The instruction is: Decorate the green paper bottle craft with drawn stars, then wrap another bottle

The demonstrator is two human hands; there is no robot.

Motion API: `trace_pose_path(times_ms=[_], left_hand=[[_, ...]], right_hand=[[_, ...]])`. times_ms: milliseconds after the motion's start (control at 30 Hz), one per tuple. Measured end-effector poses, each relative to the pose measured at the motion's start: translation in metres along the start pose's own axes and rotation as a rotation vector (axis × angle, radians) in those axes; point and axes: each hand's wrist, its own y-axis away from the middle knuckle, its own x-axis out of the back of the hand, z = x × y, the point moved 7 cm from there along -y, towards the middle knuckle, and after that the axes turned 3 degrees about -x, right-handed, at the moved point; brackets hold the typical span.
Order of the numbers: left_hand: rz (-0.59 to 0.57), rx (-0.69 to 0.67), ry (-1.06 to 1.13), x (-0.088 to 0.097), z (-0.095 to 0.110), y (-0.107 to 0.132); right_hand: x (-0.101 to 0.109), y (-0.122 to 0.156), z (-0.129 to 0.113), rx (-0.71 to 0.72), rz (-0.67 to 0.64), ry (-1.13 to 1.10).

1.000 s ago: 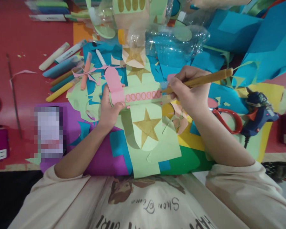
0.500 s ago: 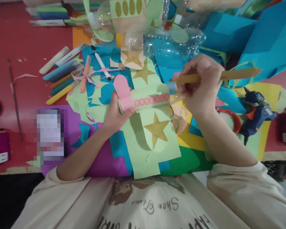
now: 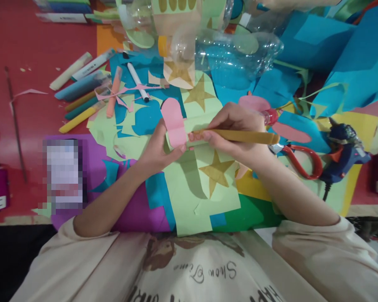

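Observation:
My left hand [image 3: 159, 149] is closed around the left end of a paper-covered bottle model [image 3: 195, 123], at its pink paper fin [image 3: 174, 121]. My right hand [image 3: 236, 132] grips a tan marker [image 3: 239, 136] held level, its tip touching the model just right of the pink fin. The hand covers the pink strip of circles on the model's side. A light green wing with a gold star [image 3: 216, 171] sticks out from the model toward me. The bottle's red cap [image 3: 271, 116] shows past my right knuckles.
Several markers [image 3: 82, 90] lie at the upper left on the red table [image 3: 25, 105]. Red-handled scissors [image 3: 302, 159] and a blue glue gun [image 3: 345, 153] rest at the right. Clear plastic bottles [image 3: 227, 50] and blue paper sheets [image 3: 334, 50] pile up behind. Coloured paper scraps cover the middle.
My right hand came down and left from its raised position, bringing the marker's tip to the model beside the pink fin. It now hides the row of circles. My left hand kept its hold.

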Motion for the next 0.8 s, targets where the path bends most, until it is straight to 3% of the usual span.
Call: trace_pose_path(times_ms=[100,367,800], left_hand=[[-0.048,-0.002,-0.002,-0.001,0.004,0.0],[-0.047,0.003,0.003,-0.001,0.007,-0.002],[-0.033,-0.005,0.027,-0.002,0.004,0.001]], right_hand=[[-0.004,0.003,-0.001,0.031,-0.014,0.007],[-0.009,0.004,0.009,-0.058,-0.063,0.037],[-0.009,0.001,0.003,-0.053,-0.104,0.007]])
